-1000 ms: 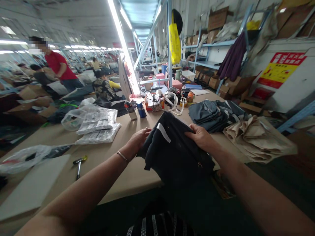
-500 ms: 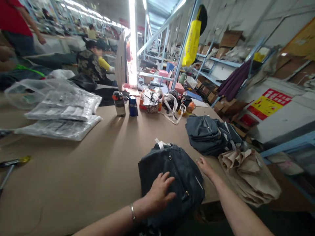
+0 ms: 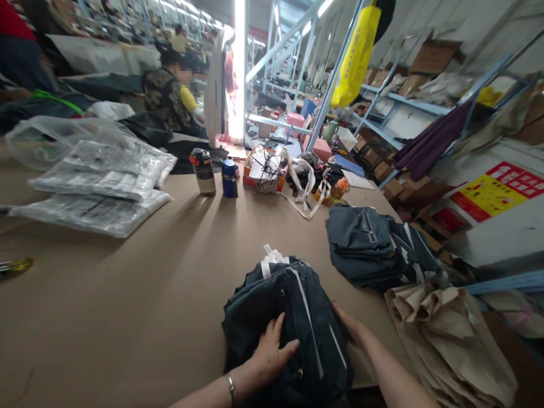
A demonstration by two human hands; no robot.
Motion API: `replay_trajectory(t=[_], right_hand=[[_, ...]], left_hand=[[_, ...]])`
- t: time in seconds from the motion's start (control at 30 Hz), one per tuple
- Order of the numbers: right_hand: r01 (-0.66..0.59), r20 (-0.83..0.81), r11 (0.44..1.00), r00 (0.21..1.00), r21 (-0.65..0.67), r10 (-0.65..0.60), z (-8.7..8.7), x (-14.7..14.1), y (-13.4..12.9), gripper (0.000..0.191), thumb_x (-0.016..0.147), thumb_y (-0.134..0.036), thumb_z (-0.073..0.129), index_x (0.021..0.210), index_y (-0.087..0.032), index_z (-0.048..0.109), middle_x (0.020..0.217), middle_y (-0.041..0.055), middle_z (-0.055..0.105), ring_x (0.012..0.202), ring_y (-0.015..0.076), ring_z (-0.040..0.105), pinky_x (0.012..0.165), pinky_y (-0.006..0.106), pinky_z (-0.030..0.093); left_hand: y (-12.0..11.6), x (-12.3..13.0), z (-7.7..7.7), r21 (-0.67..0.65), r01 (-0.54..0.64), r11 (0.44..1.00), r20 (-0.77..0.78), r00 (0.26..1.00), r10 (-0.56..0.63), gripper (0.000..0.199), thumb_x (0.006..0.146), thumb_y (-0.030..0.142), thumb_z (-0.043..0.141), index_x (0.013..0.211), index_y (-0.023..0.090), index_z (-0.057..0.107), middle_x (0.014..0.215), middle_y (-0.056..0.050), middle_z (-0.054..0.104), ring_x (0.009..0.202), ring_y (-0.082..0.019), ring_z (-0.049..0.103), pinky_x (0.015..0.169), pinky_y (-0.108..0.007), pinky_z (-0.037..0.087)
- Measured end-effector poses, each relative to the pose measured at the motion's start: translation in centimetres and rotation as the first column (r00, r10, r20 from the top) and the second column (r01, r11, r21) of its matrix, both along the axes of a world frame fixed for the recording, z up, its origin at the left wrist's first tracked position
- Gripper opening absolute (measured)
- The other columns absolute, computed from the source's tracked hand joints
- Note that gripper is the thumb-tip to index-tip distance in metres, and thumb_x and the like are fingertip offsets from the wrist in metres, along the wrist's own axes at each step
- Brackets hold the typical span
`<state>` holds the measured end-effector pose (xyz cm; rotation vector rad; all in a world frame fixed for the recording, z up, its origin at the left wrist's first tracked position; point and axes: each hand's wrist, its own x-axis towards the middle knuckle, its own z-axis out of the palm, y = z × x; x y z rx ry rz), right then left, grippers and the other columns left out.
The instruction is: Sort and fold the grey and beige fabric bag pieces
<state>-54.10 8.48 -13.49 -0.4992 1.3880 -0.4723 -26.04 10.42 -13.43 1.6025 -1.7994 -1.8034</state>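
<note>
We press our left hand (image 3: 270,354) flat, fingers spread, on the dark folded garment (image 3: 289,323) on the desk (image 3: 127,294). Our right hand (image 3: 351,328) touches its right edge; we cannot tell its grip.

Two bottles (image 3: 215,171) upright mid-table; plastic-wrapped packs (image 3: 100,184) far left; tan fabric pile (image 3: 450,340) (rumpled) at right edge.
</note>
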Motion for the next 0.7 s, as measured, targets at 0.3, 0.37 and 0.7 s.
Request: replay_trajectory(t=[0.3,0.37,0.7], right_hand=[[-0.108,0.433,0.994,0.895,-0.020,0.106,1.1,5.0,0.4,0.054,0.071,-0.063,0.063,0.097,-0.016,0.068,0.089,0.0082,0.070,0.098,0.0254,0.063,0.094,0.036,0.046],[-0.137,0.553,0.991,0.826,0.008,0.110,1.6,6.3,0.4,0.063,0.071,-0.070,0.058,0.095,-0.013,0.068,0.085,0.0104,0.069,0.097,0.0271,0.063,0.092,0.037,0.048],[0.089,0.575,0.829,0.760,-0.553,0.302,12.0,4.5,-7.5,0.051,0.074,-0.050,0.066,0.109,-0.013,0.061,0.102,0.0076,0.066,0.102,0.0265,0.060,0.095,0.040,0.044]], left_hand=[[-0.6,-0.6,1.2,0.007,-0.278,0.960,-0.030,0.960,0.278,0.095,0.075,0.068,0.036,0.144,0.004,0.024,0.148,-0.017,0.025,0.139,-0.024,0.022,0.116,-0.032,0.015],[-0.7,-0.8,0.9,0.003,-0.388,0.922,-0.022,0.921,0.388,0.099,0.071,0.072,0.036,0.142,0.003,0.027,0.148,-0.017,0.028,0.140,-0.025,0.021,0.116,-0.032,0.015],[-8.3,-4.3,7.8,-0.138,-0.647,0.750,-0.319,0.746,0.585,0.062,0.083,0.062,0.040,0.132,0.025,0.044,0.140,0.000,0.045,0.136,-0.022,0.030,0.115,-0.035,0.021]])
